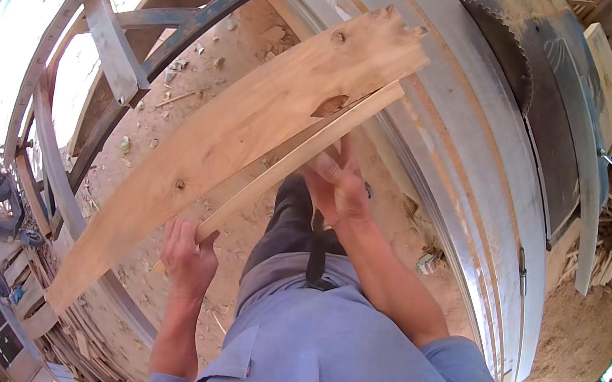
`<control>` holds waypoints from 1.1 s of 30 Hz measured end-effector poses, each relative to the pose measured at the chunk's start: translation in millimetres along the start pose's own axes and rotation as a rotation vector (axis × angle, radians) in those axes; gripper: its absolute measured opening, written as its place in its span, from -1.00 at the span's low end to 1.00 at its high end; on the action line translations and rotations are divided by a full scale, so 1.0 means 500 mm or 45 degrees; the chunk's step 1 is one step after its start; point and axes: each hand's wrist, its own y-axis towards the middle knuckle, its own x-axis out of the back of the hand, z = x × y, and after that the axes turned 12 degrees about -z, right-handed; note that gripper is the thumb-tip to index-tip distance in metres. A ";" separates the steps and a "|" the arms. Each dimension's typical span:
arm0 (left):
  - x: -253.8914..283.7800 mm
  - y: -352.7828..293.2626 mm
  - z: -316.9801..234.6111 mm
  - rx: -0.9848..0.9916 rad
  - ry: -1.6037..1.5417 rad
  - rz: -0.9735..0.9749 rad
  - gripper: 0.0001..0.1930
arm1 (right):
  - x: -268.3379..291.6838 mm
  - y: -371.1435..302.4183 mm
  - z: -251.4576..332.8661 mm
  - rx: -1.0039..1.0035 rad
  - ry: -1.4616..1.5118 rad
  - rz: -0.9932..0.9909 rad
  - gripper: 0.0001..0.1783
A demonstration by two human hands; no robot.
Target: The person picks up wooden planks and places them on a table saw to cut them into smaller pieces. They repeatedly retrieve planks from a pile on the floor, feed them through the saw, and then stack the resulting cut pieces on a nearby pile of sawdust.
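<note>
A wide wooden plank with several dark knots slants across the middle, its ragged end at the upper right over the metal saw table. Along its near edge runs a narrow wooden strip, with a thin dark gap between the two. My left hand is closed around the strip's lower end, thumb on top, beside the plank's edge. Farther up, my right hand grips the strip from below, close to the saw table. Its fingertips are partly hidden behind the wood; whether they also hold the plank, I cannot tell.
The long metal saw table stretches along the right, with a toothed circular blade at its far part. A metal frame stands at the left. Sawdust is heaped at right; scrap wood lies at lower left.
</note>
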 end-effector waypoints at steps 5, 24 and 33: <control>0.003 0.010 0.052 -0.059 -0.004 0.064 -0.70 | -0.015 0.003 -0.030 -0.051 -0.022 -0.112 0.17; 0.033 0.022 0.086 -0.267 -0.109 -0.019 -0.58 | -0.002 0.020 -0.075 -0.057 0.005 -0.156 0.19; 0.070 0.045 0.092 -0.012 -0.362 0.184 -0.59 | 0.022 -0.008 -0.084 -0.037 -0.031 -0.485 -0.18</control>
